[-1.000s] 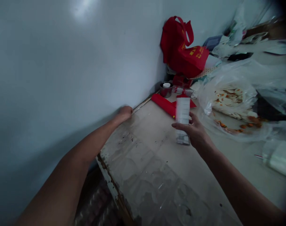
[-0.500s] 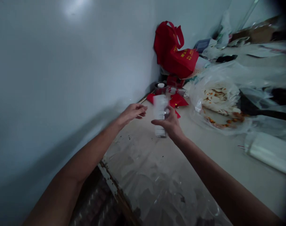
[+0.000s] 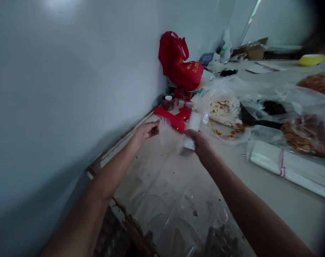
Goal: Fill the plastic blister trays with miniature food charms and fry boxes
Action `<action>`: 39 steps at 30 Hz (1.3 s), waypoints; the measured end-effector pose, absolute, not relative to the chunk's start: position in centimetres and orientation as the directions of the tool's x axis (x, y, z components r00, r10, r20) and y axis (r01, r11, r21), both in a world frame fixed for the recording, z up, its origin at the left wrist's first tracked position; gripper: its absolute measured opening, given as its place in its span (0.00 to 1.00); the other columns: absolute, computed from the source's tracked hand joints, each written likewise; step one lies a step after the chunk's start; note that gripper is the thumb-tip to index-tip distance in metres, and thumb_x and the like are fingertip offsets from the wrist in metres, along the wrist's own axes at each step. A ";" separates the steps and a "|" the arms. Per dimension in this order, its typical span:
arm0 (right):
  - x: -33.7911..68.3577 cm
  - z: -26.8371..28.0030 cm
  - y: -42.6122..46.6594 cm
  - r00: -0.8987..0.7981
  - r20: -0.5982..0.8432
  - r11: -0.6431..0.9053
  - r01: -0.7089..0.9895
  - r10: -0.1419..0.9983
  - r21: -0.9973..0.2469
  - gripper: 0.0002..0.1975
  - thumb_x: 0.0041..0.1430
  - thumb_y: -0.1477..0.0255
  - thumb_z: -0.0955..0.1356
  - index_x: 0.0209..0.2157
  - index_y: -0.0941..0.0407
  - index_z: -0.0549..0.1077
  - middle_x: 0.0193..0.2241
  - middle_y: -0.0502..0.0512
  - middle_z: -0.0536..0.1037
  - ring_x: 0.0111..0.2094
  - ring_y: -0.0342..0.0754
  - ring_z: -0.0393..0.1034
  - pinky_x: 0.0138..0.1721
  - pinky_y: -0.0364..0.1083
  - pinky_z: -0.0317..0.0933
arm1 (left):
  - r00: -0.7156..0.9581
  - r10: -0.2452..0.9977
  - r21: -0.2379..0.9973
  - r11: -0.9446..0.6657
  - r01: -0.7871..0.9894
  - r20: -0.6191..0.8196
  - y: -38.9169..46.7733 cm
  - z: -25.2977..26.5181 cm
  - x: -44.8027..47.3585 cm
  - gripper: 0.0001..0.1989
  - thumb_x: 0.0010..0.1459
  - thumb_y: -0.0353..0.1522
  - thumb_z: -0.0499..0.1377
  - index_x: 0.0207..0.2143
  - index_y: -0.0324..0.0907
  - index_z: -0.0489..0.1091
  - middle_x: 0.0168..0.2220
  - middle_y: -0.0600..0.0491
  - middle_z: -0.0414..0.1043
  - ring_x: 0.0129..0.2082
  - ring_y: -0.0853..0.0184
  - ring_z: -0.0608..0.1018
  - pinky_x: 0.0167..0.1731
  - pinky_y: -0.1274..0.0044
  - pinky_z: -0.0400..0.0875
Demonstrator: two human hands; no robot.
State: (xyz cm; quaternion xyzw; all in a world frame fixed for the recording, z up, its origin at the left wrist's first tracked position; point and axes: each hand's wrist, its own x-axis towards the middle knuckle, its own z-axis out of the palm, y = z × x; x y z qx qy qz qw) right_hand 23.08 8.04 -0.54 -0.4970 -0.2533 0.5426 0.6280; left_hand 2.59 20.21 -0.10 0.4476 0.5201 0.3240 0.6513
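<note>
R hand (image 3: 202, 144) has swung the jar (image 3: 190, 137) leftward & tilted it, fingers wrapped round it above the table (image 3: 259, 185), while L hand (image 3: 146, 130), now lifted off the wall edge, pinches clear film (image 3: 166, 130) w/ closed fingertips.

A pale, worn bench (image 3: 259, 192) against the grey wall carries a crumpled clear plastic sheet (image 3: 173, 217), a red fabric bag (image 3: 178, 64), and a roll of clear bags (image 3: 291, 166).

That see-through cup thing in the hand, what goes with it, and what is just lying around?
In hand:
clear ribbed plastic container, right hand
thin clear plastic film, left hand

Lying about:
red cloth bag
small metal tin
roll of clear bags
</note>
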 end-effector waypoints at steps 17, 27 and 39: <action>26.3 -0.1 4.2 0.253 -0.177 -0.125 -0.210 0.951 -0.970 0.45 0.33 0.64 0.80 0.55 0.52 0.65 0.31 0.51 0.74 0.25 0.48 0.67 0.22 0.45 0.57 | 0.274 0.961 0.269 -0.274 0.923 0.041 20.6 -1.6 -2.3 0.15 0.52 0.20 0.59 0.38 0.41 0.79 0.44 0.45 0.76 0.51 0.56 0.74 0.52 0.69 0.63; 23.4 -0.7 6.0 0.251 -0.121 -0.109 -0.061 0.960 -0.992 0.52 0.28 0.65 0.81 0.58 0.50 0.60 0.36 0.52 0.74 0.36 0.56 0.71 0.31 0.50 0.65 | 0.288 0.957 0.779 -0.216 0.589 0.048 16.8 1.8 2.0 0.10 0.59 0.36 0.63 0.39 0.39 0.77 0.38 0.48 0.76 0.39 0.64 0.77 0.42 0.72 0.69; 24.2 -1.5 4.1 0.152 -0.219 -0.173 -0.266 0.964 -0.948 0.43 0.31 0.69 0.79 0.53 0.53 0.65 0.32 0.50 0.76 0.27 0.49 0.69 0.27 0.46 0.63 | 0.337 0.859 0.875 0.456 -0.164 -0.384 12.6 -0.6 11.1 0.15 0.53 0.35 0.71 0.24 0.37 0.69 0.20 0.58 0.66 0.19 0.75 0.67 0.24 0.80 0.65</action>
